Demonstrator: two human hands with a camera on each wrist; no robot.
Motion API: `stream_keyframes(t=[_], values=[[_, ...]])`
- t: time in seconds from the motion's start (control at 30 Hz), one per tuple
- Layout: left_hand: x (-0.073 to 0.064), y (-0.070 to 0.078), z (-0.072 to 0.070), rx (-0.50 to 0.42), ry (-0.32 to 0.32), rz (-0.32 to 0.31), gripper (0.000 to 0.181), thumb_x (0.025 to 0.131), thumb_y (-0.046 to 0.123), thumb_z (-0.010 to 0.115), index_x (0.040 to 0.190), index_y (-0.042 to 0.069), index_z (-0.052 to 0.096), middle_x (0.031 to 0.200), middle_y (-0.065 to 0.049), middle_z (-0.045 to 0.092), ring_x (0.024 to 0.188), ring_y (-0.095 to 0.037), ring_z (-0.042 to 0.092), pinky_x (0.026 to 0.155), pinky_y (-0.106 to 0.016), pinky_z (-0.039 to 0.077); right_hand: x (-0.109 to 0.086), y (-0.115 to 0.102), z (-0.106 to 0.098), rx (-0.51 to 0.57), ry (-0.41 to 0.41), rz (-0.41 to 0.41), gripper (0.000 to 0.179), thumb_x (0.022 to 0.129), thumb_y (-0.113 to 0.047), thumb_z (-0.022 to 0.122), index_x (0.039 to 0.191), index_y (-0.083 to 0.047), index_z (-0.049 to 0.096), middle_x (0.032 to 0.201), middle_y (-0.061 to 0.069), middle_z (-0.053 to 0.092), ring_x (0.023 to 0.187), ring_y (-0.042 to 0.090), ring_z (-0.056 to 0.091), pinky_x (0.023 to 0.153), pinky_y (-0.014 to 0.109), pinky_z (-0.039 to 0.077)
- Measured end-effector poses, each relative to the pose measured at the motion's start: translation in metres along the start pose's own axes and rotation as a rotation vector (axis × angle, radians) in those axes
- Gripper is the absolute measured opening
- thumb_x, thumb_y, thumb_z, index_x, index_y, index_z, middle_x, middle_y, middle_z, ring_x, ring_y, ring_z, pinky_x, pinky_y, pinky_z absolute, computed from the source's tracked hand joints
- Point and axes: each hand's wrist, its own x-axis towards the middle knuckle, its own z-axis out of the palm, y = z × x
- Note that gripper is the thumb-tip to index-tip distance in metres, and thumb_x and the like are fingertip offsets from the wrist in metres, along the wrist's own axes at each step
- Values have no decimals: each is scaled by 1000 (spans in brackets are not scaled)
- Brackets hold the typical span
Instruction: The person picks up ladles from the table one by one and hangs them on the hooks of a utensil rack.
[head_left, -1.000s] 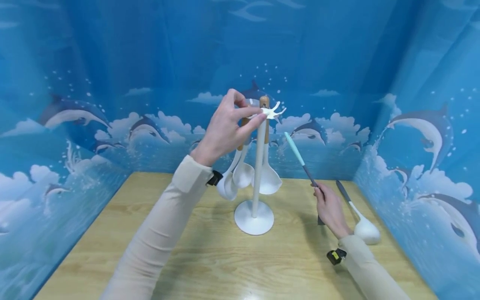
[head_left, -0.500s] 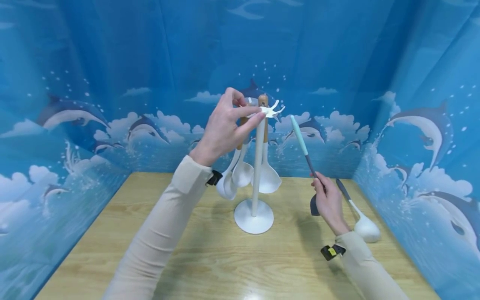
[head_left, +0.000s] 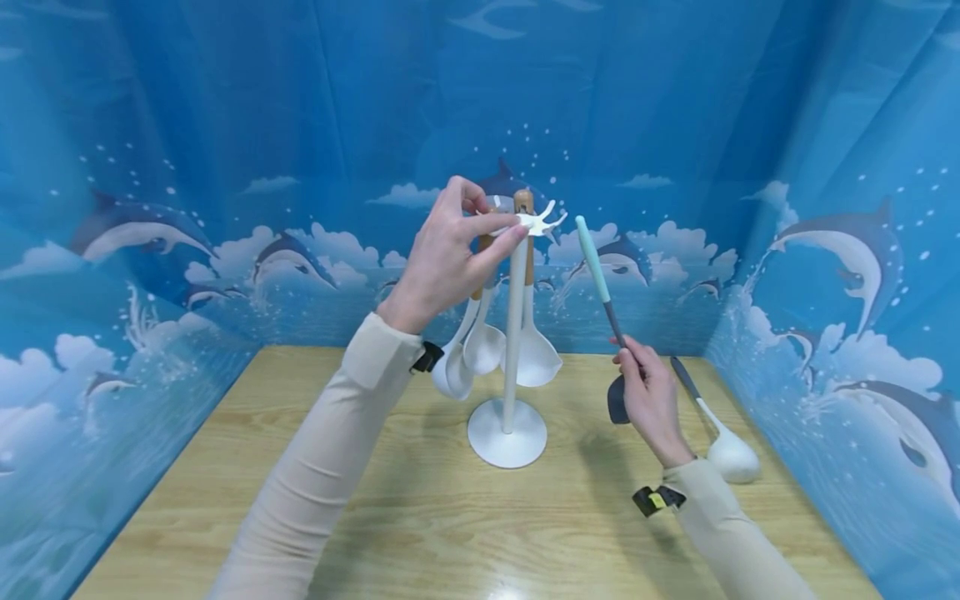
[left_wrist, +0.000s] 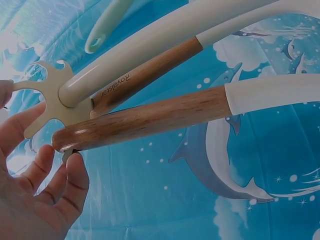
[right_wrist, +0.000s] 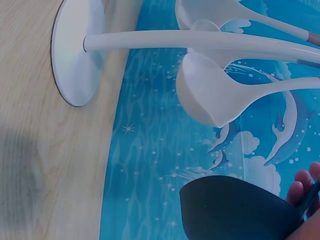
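Observation:
A white utensil stand stands upright on the table. My left hand pinches its claw-shaped hook top between thumb and fingers. Several white ladles with wooden handles hang from it, among them a spouted ladle behind the pole. To the right of the stand, my right hand grips the dark shaft of a spatula, low down near the head. Its mint-green handle points up toward the hooks, and its dark grey head hangs down above the table.
A white ladle with a grey handle lies on the wooden table at the right, beyond my right hand. Blue dolphin-print curtains close in the back and both sides. The stand's round base rests near mid-table.
My right hand has moved slightly left and up with the spatula, whose handle end has risen and turned steeper beside the hooks. The left hand keeps its place on the stand's top.

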Motion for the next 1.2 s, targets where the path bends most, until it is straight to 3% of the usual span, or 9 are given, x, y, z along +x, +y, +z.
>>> stream_keyframes(t=[0.3, 0.53, 1.2], values=[[0, 0, 0, 9, 1, 2, 31, 98, 37, 60, 116, 15, 75, 110, -10, 48, 100, -23, 44, 77, -35, 42, 9, -14, -4, 28, 16, -87, 35, 105, -33, 44, 125, -16, 67, 93, 5, 60, 63, 15, 41, 56, 28, 33], [0, 1, 0, 8, 8, 7, 31, 98, 36, 60, 114, 14, 75, 111, -11, 48, 99, -23, 44, 75, -34, 42, 12, -23, -4, 24, 23, -94, 34, 105, -35, 44, 125, -19, 67, 93, 5, 61, 63, 16, 40, 55, 28, 32], [0, 1, 3, 0, 12, -1, 31, 98, 36, 60, 115, 14, 75, 112, -11, 46, 100, -23, 44, 74, -33, 42, 18, -13, -6, -20, 47, -187, 32, 105, -28, 47, 127, -16, 67, 93, 6, 62, 61, 11, 39, 54, 25, 32]])
